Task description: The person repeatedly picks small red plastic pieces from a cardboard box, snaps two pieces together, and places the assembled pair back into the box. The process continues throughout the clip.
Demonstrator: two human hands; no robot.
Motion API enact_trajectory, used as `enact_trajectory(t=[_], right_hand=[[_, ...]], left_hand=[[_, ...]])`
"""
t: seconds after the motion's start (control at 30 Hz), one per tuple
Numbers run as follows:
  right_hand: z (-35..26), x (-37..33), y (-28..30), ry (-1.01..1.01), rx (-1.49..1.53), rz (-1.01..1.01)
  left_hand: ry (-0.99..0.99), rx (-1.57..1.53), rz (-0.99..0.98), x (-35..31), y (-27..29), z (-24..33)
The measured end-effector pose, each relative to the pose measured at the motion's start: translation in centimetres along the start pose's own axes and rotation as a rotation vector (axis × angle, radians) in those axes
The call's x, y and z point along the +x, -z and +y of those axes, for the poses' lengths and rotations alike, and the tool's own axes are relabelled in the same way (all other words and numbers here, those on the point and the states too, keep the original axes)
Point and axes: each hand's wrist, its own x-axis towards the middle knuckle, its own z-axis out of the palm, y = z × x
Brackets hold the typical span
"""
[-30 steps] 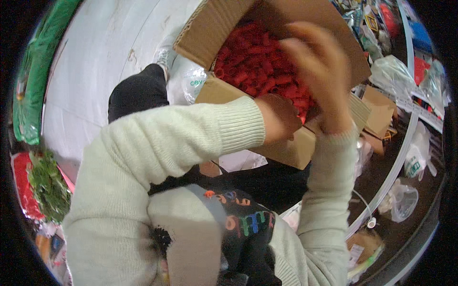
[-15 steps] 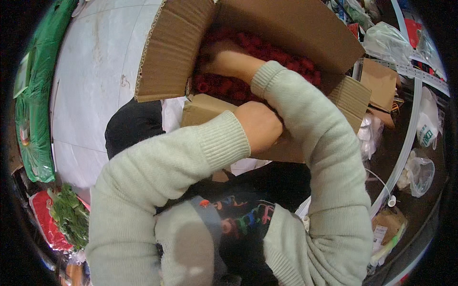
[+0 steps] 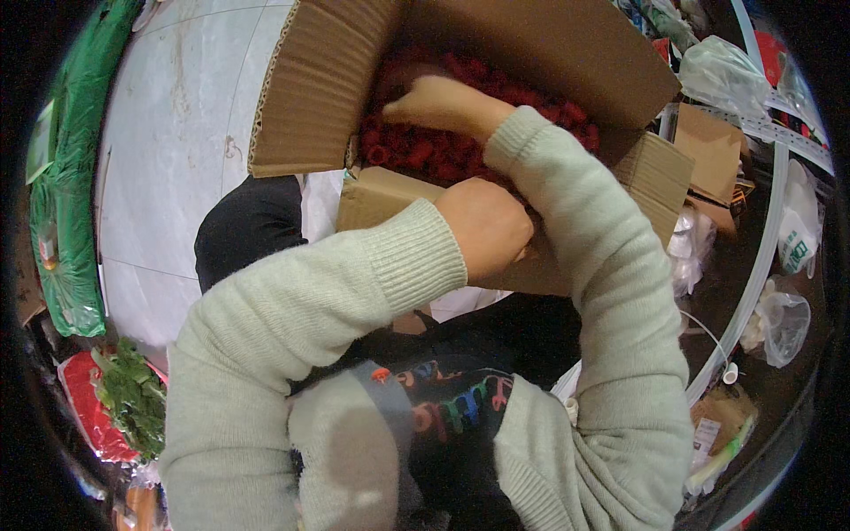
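An opened cardboard box (image 3: 305, 106) stands at the upper middle, its flaps spread. Inside it lie many small red tube-like pieces (image 3: 425, 155). My right hand (image 3: 438, 106) reaches in over them; its fingers are blurred and partly hidden, so I cannot see whether they grip a piece. My left hand (image 3: 485, 228) is closed in a fist at the near side of the box, in front of the near flap (image 3: 381, 196). Its fingertips are turned away beside my right forearm, and what they hold, if anything, is hidden.
Clear plastic bags (image 3: 722, 78) and a brown carton (image 3: 707, 150) lie to the right, by a pale shelf edge (image 3: 753, 257). A green wrapped bundle (image 3: 80, 177) runs along the left over a pale tiled floor (image 3: 177, 115). Leafy greens (image 3: 131, 398) lie at lower left.
My right hand has risen slightly in the box and shifted a little right, showing more red pieces below it. My left fist has moved slightly up and right.
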Motion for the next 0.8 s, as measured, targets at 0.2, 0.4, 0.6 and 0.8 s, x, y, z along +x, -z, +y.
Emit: enact_trajectory(t=[0.2, 0.4, 0.6, 0.8], right_hand=[[1.9, 3.0, -4.0, 0.372, -0.114, -0.035], [1.6, 2.1, -4.1, 0.296, -0.035, -0.171], [2.7, 2.2, -5.1, 0.232, 0.078, -0.154], [0.3, -5.8, 1.6, 0.225, 0.732, -0.056]], left_hand=[[0.01, 0.031, -0.021, -0.2, -0.5, -0.1], [-0.022, -0.044, -0.061, -0.4, -0.4, -0.2], [-0.008, -0.047, -0.055, -0.8, -0.1, 0.0], [0.003, -0.122, -0.04, -0.4, 0.6, -0.2]])
